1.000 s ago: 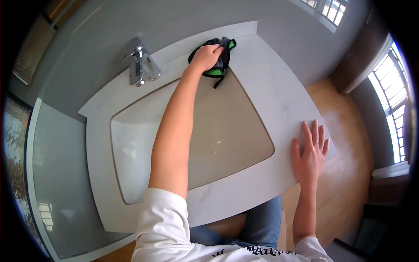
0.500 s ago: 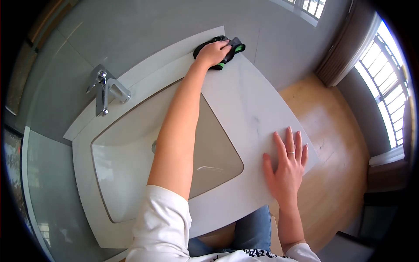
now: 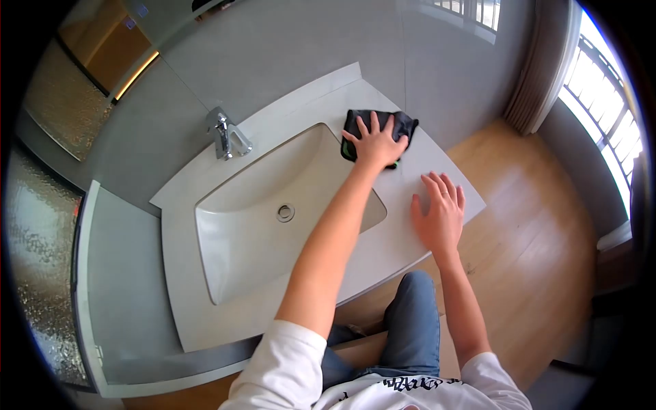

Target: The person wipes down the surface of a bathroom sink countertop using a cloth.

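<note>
My left hand (image 3: 378, 142) lies on a black cloth (image 3: 403, 126) with green edging, its fingers spread flat over it. The cloth is laid out on the white countertop (image 3: 427, 164), to the right of the sink's far corner. My right hand (image 3: 439, 213), with a ring on one finger, rests on the counter near its right edge. Its fingers are apart and hold nothing. Between the hands and the faucet is the white sink (image 3: 239, 239), with a round metal drain (image 3: 285, 213) at its bottom.
A chrome faucet (image 3: 222, 134) stands behind the sink, below a grey wall (image 3: 294, 55). Along the left runs a glass panel (image 3: 126, 273). Beyond the counter's right edge are a wooden floor (image 3: 519, 232), a curtain (image 3: 536, 68) and a barred window (image 3: 601, 96).
My left hand has come nearer along the counter with the cloth, which has gone from bunched to spread out. Its fingers have opened. My right hand's fingers are more bent, and the view has shifted.
</note>
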The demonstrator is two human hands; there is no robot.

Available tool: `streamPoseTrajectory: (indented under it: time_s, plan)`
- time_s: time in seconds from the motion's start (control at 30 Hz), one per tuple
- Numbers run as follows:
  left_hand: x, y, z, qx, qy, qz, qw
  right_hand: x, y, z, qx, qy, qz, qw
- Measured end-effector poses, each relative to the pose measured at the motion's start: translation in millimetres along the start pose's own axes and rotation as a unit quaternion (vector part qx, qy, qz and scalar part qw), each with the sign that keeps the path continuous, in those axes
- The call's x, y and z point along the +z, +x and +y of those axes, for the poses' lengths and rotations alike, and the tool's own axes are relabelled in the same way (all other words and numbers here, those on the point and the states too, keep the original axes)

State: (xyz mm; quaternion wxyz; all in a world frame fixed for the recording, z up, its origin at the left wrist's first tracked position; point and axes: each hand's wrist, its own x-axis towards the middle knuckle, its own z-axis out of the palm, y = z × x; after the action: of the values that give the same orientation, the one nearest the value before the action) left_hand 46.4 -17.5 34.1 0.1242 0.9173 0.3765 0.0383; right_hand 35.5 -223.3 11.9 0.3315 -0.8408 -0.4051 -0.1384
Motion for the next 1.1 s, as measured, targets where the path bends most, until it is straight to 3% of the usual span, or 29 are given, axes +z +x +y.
streamPoseTrajectory:
  time_s: [0.03,0.13,0.23,0.3,0.37,0.4,0.47,0.57,0.73,0.83,0.97,1.1]
  plan:
    - [5,-16,6,0.004,-0.001,0.009,1.0,-1,0,1,0.005,0.006,0.003,1.0]
    - [15,-59,19,-0.008,0.008,0.027,1.0,0,6,14,0.013,0.207,0.04,0.978]
    - [16,-69,18,-0.01,0.004,0.045,0.999,-10,26,38,0.014,0.224,0.085,0.971]
    - [13,-63,22,-0.047,0.0,0.034,0.998,-9,38,61,0.014,0.142,0.095,0.985]
    - [8,-48,22,-0.082,-0.005,0.022,0.996,1,42,83,0.088,-0.026,0.07,0.993]
    - [5,-40,21,-0.094,-0.007,0.012,0.995,2,42,84,0.09,-0.029,0.074,0.993]
    - [-1,-21,18,-0.122,-0.006,-0.006,0.993,6,40,76,0.1,-0.126,-0.014,0.987]
    - [-5,7,9,-0.134,-0.008,-0.007,0.991,-4,43,68,0.114,-0.094,-0.071,0.986]
    - [-2,56,0,-0.122,-0.014,0.007,0.992,-6,41,69,0.074,-0.057,-0.025,0.995]
    - [-1,83,0,-0.128,-0.007,0.021,0.992,-9,44,66,0.111,-0.015,-0.051,0.992]
    - [4,78,5,-0.109,0.021,0.044,0.993,-10,42,66,0.08,-0.022,-0.014,0.996]
    - [11,46,10,0.013,0.011,0.035,0.999,-3,43,66,0.086,-0.017,0.031,0.996]
